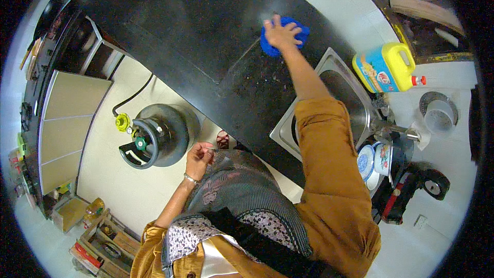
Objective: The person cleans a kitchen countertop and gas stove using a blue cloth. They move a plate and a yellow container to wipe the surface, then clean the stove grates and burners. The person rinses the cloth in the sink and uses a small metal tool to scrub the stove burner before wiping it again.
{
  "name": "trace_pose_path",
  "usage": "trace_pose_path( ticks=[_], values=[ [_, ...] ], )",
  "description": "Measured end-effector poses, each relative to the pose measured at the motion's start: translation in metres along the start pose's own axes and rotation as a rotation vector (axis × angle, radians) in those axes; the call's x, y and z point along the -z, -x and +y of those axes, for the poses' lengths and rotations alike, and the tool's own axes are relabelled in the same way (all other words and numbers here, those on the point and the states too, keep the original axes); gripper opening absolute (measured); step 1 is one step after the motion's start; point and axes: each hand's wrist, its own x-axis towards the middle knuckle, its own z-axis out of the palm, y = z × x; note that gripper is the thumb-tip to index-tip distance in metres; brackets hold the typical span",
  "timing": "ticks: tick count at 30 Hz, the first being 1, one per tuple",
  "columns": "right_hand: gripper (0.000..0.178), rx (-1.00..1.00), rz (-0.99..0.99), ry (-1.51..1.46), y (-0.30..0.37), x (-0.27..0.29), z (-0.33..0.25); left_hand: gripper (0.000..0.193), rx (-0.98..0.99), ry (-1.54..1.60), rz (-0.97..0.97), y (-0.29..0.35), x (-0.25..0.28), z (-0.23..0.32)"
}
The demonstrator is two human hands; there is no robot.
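Three pale panels make up the front of a cabinet [72, 118] at the far left. Below it stand one plastic bottle [94, 210] of yellow liquid and one wooden crate [119, 238] with several items inside. Next comes a single gas cylinder [180, 131] on the pale floor, with one yellow-green regulator [122, 122] and one black hose [135, 97] running up from it.

Just right of the cylinder, in this view, is the left hand [198, 160], one bracelet [191, 178] at its wrist. Its fingers are bent and drawn together in front of the apron [242, 188]; whether they pinch something cannot be told.

One long black countertop [175, 25] slants across the middle. On it, near the back edge, lies one blue cloth [268, 47], bunched beneath the right hand [283, 36]. That hand's fingers are splayed wide and nearly straight, resting on top of the cloth rather than clenched around it.

Near the cloth is one steel sink [282, 133]. Farther right stand one yellow jug [378, 69] with a red cap and, lower down, at least two patterned bowls [366, 161].
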Motion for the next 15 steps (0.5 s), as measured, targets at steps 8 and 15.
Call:
trace_pose_path(
  ticks=[8,15],
  values=[
    [0.052,0.538,0.222,0.229,0.064,-0.060,-0.025,0.015,0.091,0.014,-0.047,-0.013,-0.008,0.001],
    [0.023,0.874,0.234,0.010,0.188,-0.017,-0.076,0.011,0.015,-0.038,-0.070,-0.018,-0.007,0.026]
  ],
)
